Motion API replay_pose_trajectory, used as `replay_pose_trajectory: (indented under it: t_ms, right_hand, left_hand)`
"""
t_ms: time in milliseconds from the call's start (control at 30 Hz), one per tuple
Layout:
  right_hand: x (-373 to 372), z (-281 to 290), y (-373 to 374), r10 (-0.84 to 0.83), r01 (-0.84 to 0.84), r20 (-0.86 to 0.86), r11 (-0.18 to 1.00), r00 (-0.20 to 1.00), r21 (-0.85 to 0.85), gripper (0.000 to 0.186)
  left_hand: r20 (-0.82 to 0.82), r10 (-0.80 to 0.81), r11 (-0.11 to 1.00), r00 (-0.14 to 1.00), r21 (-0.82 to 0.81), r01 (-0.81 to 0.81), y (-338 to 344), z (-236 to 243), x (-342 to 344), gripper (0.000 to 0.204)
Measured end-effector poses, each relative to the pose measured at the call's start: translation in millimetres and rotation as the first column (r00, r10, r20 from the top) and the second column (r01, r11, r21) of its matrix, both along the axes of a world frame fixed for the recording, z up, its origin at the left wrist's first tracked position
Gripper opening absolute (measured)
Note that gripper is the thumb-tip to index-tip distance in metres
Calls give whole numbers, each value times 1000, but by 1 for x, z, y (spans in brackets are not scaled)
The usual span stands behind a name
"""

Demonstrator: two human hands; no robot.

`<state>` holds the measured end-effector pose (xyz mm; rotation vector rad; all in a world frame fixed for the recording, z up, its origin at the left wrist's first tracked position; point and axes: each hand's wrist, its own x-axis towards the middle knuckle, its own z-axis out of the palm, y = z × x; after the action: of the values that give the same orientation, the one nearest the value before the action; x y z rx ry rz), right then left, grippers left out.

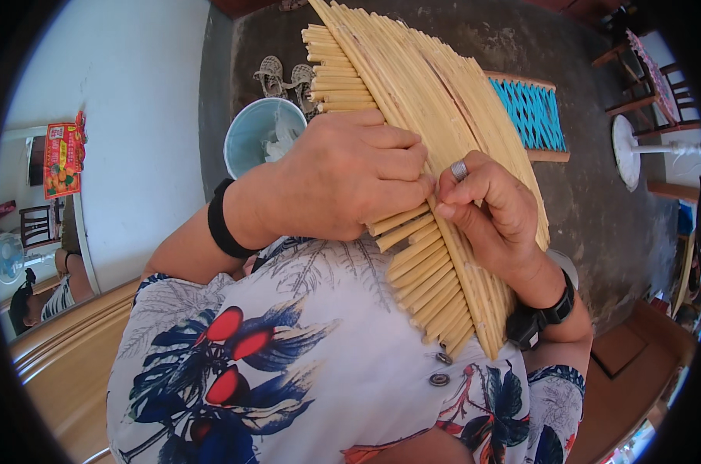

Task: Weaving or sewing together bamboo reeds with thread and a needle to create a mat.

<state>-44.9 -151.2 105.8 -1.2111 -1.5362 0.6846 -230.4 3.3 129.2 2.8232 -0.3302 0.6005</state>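
Observation:
A mat of pale yellow reed stalks [459, 100] lies slanted across my lap and reaches away from me. Its long near side has a border stalk, with short round stalk ends [428, 286] sticking out beyond it. My left hand [350, 174] is closed over this edge, knuckles up, fingers curled on the stalks. Just right of it, my right hand [490, 213], with a ring on one finger, is closed in a pinch at the same edge. The fingertips of both hands almost meet; whatever lies between the right fingertips is too small or hidden to make out.
A light blue bucket [250, 135] with a whitish plastic bag stands left of the mat, near a pair of shoes [277, 76]. A low stool with blue crossed webbing [530, 116] is to the right. Farther right are a chair [652, 93] and a white round-based stand [627, 151].

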Motion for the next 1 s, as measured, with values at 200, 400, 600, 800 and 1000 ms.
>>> replay_pose_trajectory:
  t_ms: [200, 400, 600, 800, 1000]
  right_hand:
    - [0, -3, 0, 23, -22, -70, 1000, 997, 20, 18]
    - [1, 0, -5, 28, -30, 55, 999, 998, 39, 19]
    - [-2, -2, -1, -8, -19, -249, 994, 969, -105, 16]
    - [8, 1, -1, 105, -164, -323, 973, 941, -163, 15]
    - [-3, -1, -1, 62, -89, -251, 991, 966, -100, 15]
  left_hand:
    - [67, -4, 1000, 998, 11, 4, -2, -2, 1, 36]
    - [69, -15, 1000, 998, 13, 14, -2, -3, 1, 37]
    - [39, 6, 1000, 999, 3, -6, -1, -3, -2, 39]
    - [100, 4, 998, 995, -61, 2, -3, -6, 3, 35]
    - [67, -13, 999, 998, -42, 15, 2, -1, -1, 40]
